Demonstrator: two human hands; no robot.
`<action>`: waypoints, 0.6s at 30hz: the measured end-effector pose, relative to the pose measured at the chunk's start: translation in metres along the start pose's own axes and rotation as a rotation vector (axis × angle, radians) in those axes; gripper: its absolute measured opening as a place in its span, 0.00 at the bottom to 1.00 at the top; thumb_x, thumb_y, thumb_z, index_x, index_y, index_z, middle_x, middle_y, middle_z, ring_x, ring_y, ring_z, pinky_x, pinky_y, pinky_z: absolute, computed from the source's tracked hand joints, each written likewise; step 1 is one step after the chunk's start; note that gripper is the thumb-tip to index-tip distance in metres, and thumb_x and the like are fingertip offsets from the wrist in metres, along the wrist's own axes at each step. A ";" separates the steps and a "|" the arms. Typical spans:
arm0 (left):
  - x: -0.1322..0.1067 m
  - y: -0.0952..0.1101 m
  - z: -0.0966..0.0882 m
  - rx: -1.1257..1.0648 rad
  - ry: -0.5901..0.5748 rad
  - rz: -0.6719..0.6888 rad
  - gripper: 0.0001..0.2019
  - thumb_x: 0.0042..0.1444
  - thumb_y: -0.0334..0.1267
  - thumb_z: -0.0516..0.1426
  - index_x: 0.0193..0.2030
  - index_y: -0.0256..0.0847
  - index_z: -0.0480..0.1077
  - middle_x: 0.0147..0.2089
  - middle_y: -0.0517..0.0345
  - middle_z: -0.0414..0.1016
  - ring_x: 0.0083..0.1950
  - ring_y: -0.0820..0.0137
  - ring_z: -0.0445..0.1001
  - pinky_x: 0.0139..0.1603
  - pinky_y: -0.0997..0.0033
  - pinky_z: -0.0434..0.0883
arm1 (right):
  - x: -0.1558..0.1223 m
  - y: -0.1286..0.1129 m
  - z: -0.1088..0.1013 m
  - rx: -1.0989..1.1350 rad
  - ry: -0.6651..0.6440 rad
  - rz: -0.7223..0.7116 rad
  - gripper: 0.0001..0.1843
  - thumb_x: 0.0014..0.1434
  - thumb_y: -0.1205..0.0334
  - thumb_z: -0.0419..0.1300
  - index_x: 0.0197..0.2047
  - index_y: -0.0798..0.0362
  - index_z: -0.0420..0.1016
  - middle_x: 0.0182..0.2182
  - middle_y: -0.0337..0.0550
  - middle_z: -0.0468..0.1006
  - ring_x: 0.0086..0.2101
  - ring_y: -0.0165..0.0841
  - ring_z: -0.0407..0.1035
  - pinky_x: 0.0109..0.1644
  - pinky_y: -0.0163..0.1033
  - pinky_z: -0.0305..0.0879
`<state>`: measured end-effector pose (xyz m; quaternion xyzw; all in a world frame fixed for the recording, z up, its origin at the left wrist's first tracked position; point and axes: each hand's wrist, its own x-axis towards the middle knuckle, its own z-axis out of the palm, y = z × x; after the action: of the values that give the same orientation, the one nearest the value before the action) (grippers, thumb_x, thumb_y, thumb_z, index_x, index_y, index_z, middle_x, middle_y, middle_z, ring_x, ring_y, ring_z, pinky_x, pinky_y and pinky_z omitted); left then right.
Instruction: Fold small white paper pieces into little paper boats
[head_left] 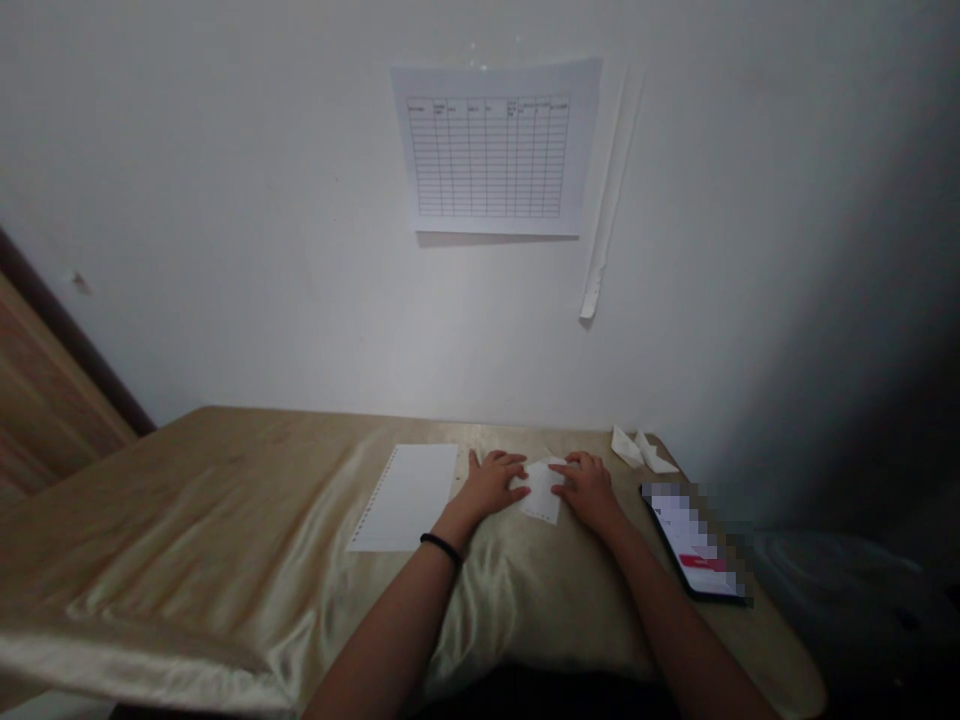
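Note:
A small folded white paper [541, 492] lies on the cloth-covered table [225, 500] between my two hands. My left hand [491, 483] rests on the paper's left edge, its fingers curled down onto it. My right hand [589, 488] presses the paper's right side with its fingers bent inward. A black band circles my left wrist. To the left of my left hand lies a larger white sheet [405, 497] with punched holes along its left edge.
A phone [694, 545] with a lit screen lies near the table's right edge. Two small folded paper pieces [641, 450] sit at the back right corner. A printed table sheet [495, 150] hangs on the white wall. Wooden furniture [45, 390] stands at the left.

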<state>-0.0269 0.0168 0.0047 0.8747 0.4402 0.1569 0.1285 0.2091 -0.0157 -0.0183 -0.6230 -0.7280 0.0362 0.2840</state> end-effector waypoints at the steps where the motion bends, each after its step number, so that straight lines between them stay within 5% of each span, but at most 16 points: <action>1: 0.001 -0.002 0.000 -0.036 -0.030 0.009 0.15 0.61 0.48 0.62 0.53 0.53 0.75 0.68 0.56 0.69 0.71 0.52 0.58 0.67 0.19 0.33 | 0.001 0.001 0.001 -0.003 0.014 0.010 0.23 0.54 0.64 0.69 0.54 0.39 0.80 0.54 0.49 0.73 0.55 0.47 0.63 0.60 0.53 0.58; 5: 0.002 -0.006 0.001 -0.125 -0.120 0.035 0.17 0.58 0.47 0.64 0.55 0.57 0.75 0.66 0.58 0.71 0.72 0.53 0.57 0.68 0.22 0.31 | 0.004 0.004 0.002 0.023 0.001 -0.028 0.23 0.55 0.70 0.64 0.52 0.41 0.81 0.53 0.48 0.76 0.54 0.45 0.65 0.59 0.52 0.59; 10: 0.002 -0.002 0.000 -0.118 -0.100 0.044 0.17 0.56 0.48 0.66 0.53 0.60 0.77 0.65 0.60 0.72 0.72 0.52 0.56 0.68 0.22 0.30 | 0.005 0.002 0.002 0.145 -0.077 -0.140 0.19 0.55 0.75 0.57 0.41 0.46 0.84 0.46 0.45 0.82 0.51 0.40 0.69 0.60 0.50 0.61; 14: 0.001 0.002 -0.002 -0.044 -0.055 0.025 0.16 0.56 0.50 0.65 0.53 0.61 0.77 0.64 0.61 0.73 0.72 0.49 0.55 0.67 0.21 0.29 | 0.000 -0.003 -0.002 0.262 -0.137 -0.199 0.11 0.55 0.66 0.62 0.39 0.47 0.84 0.50 0.46 0.81 0.51 0.40 0.72 0.63 0.51 0.59; 18: 0.000 0.006 -0.004 0.011 0.002 0.010 0.15 0.57 0.50 0.65 0.52 0.59 0.78 0.61 0.59 0.75 0.70 0.48 0.56 0.65 0.19 0.28 | -0.007 -0.007 -0.006 0.296 -0.194 -0.151 0.16 0.54 0.60 0.65 0.47 0.45 0.82 0.57 0.46 0.77 0.59 0.43 0.67 0.71 0.60 0.44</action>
<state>-0.0245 0.0135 0.0101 0.8774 0.4368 0.1560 0.1226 0.2059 -0.0251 -0.0130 -0.5116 -0.7834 0.1812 0.3029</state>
